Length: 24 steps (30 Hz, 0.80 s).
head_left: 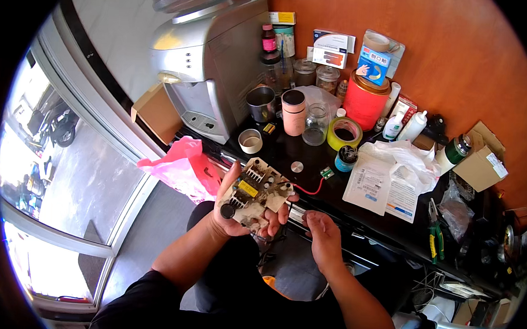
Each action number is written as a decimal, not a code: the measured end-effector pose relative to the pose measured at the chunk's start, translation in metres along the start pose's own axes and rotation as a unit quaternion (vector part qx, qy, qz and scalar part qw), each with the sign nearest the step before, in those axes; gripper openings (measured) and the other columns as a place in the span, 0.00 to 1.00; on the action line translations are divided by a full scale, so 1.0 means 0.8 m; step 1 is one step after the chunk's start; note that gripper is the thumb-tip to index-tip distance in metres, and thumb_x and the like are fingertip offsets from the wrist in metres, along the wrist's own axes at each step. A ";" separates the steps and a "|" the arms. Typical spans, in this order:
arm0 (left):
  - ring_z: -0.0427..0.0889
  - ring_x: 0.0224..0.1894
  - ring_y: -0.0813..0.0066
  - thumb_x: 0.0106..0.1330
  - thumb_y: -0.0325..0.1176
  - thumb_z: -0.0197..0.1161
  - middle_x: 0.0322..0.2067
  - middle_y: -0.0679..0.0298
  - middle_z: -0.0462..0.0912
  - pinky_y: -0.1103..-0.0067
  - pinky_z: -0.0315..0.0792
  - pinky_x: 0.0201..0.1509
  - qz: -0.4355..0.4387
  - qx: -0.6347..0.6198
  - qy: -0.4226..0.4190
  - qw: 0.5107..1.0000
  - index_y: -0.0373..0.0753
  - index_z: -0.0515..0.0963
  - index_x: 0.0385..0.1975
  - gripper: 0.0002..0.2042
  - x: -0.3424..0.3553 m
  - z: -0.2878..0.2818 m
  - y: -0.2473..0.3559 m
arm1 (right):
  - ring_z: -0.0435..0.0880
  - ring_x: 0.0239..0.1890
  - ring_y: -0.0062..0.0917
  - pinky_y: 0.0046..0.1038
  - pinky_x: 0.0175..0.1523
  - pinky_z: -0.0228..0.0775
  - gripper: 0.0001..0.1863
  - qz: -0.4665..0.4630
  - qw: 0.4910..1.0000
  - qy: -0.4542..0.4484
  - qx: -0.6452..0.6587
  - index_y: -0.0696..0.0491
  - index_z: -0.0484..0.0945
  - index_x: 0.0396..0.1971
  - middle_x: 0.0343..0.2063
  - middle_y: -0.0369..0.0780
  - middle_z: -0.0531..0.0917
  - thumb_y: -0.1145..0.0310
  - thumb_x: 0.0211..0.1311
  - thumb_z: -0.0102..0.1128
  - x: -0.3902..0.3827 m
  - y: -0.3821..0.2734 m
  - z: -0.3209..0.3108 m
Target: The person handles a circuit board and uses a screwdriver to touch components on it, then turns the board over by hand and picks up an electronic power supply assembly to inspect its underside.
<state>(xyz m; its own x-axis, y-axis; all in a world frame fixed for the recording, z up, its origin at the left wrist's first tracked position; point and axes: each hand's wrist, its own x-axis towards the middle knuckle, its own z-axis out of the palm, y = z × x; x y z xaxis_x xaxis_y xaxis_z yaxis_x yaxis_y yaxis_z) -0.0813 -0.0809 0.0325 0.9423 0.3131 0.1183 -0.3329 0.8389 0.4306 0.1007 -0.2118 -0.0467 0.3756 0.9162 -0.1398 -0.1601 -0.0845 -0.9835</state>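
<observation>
My left hand (pixel 232 213) grasps a beige circuit board (pixel 255 191) from below, thumb up along its left edge and fingertips curling round its right side. The board is tilted toward me, held in the air just off the near edge of the dark worktop (pixel 311 167), above my lap. It carries a yellow block, a finned heat sink and a black round capacitor near my palm. A red wire (pixel 310 189) runs from its right edge up to a small green part (pixel 327 173) lying on the worktop.

My right hand (pixel 321 233) is just beside the board, to its right, loosely curled with the fingertips bunched together; whether they pinch anything I cannot tell.

Just past the board on the worktop lies a small round metal disc (pixel 297 166). Farther back stand a white roll of tape (pixel 251 140), a pink tumbler (pixel 293 112), a clear glass jar (pixel 316 124), a yellow tape roll (pixel 344 133) and a steel cup (pixel 261 103). At the left end sits a silver water dispenser (pixel 212 57), with a pink plastic bag (pixel 183 167) hanging at the near left corner. Toward the right lie white paper packets (pixel 382 179), and green-handled pliers (pixel 433 230) rest at the near edge. An orange-red canister (pixel 365 99) stands toward the back edge, against the orange wall.
</observation>
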 end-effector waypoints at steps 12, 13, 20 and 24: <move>0.87 0.35 0.48 0.63 0.78 0.40 0.42 0.35 0.82 0.70 0.84 0.32 -0.060 0.060 0.033 0.996 0.20 0.65 0.63 0.55 0.000 -0.008 -0.013 | 0.85 0.41 0.25 0.27 0.51 0.75 0.18 -0.114 0.974 -0.025 0.195 0.61 0.75 0.54 0.43 0.45 0.85 0.61 0.78 0.52 0.010 -0.068 -0.017; 0.87 0.36 0.47 0.64 0.78 0.39 0.42 0.35 0.82 0.70 0.84 0.33 -0.065 0.047 0.029 0.996 0.21 0.65 0.63 0.54 0.002 -0.007 -0.014 | 0.85 0.41 0.25 0.27 0.50 0.76 0.17 -0.114 0.973 -0.015 0.199 0.60 0.76 0.52 0.42 0.45 0.86 0.62 0.77 0.53 0.010 -0.070 -0.018; 0.88 0.35 0.47 0.65 0.78 0.35 0.41 0.35 0.82 0.70 0.83 0.31 -0.081 0.039 0.043 0.995 0.24 0.68 0.62 0.53 0.010 -0.005 -0.018 | 0.85 0.41 0.24 0.25 0.50 0.76 0.18 -0.152 0.976 0.029 0.153 0.63 0.76 0.56 0.40 0.43 0.86 0.65 0.76 0.56 0.008 -0.076 -0.023; 0.88 0.34 0.46 0.65 0.78 0.34 0.41 0.34 0.82 0.70 0.83 0.30 -0.074 0.029 0.057 0.995 0.24 0.68 0.62 0.53 0.011 -0.004 -0.018 | 0.85 0.42 0.23 0.25 0.51 0.76 0.20 -0.150 0.977 0.033 0.149 0.63 0.75 0.57 0.40 0.43 0.86 0.65 0.76 0.57 0.007 -0.081 -0.023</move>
<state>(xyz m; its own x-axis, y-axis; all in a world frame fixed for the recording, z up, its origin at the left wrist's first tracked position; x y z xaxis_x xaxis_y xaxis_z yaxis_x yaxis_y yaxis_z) -0.0683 -0.0887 0.0244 0.9695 0.2398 -0.0513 -0.1852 0.8531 0.4878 0.1300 -0.2087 0.0145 0.5020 0.8546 0.1325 -0.2883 0.3099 -0.9060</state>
